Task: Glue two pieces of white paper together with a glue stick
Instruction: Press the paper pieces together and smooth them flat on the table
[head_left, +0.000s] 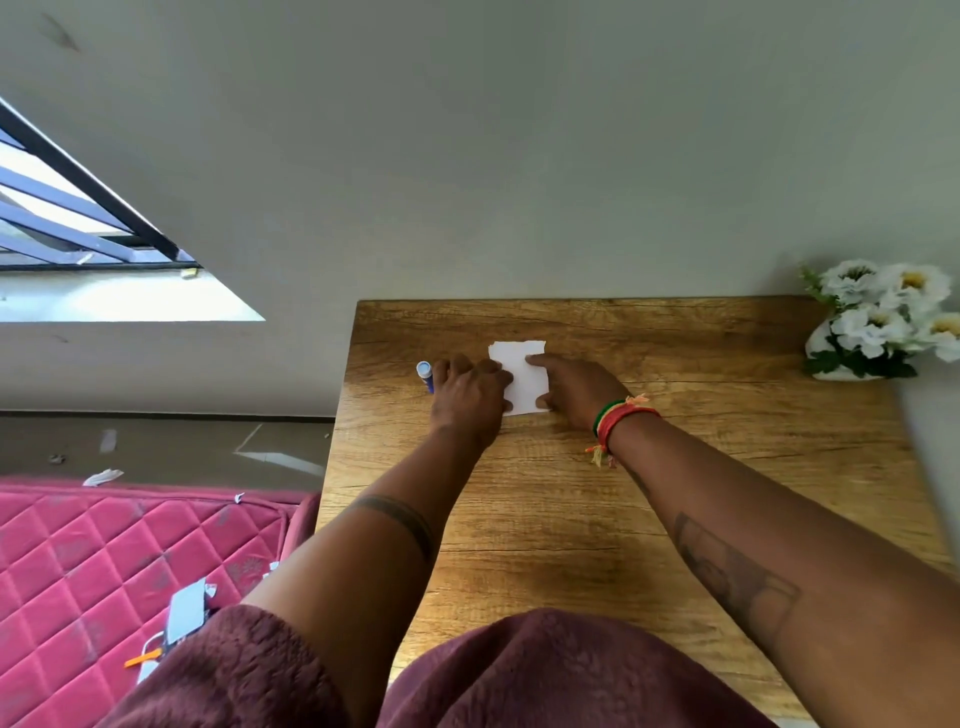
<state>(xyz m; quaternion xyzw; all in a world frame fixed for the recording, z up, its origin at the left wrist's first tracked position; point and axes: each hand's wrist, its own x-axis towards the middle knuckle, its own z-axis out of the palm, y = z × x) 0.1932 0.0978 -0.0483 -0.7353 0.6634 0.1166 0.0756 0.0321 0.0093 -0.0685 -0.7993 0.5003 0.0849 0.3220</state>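
Note:
A small white paper (521, 375) with torn edges lies flat on the wooden table (675, 467) near its far side. My left hand (470, 396) rests on the paper's left edge with fingers laid over it. My right hand (574, 387) presses on the paper's right side, index finger stretched out and thumb at the lower corner. Whether one sheet or two lie stacked there cannot be told. A blue glue stick (426, 375) with a pale cap lies on the table just left of my left hand, untouched.
White artificial flowers (883, 322) stand at the table's far right corner against the wall. A pink quilted mattress (104, 561) with paper scraps and small items lies on the floor to the left. The table's left edge runs close to the glue stick.

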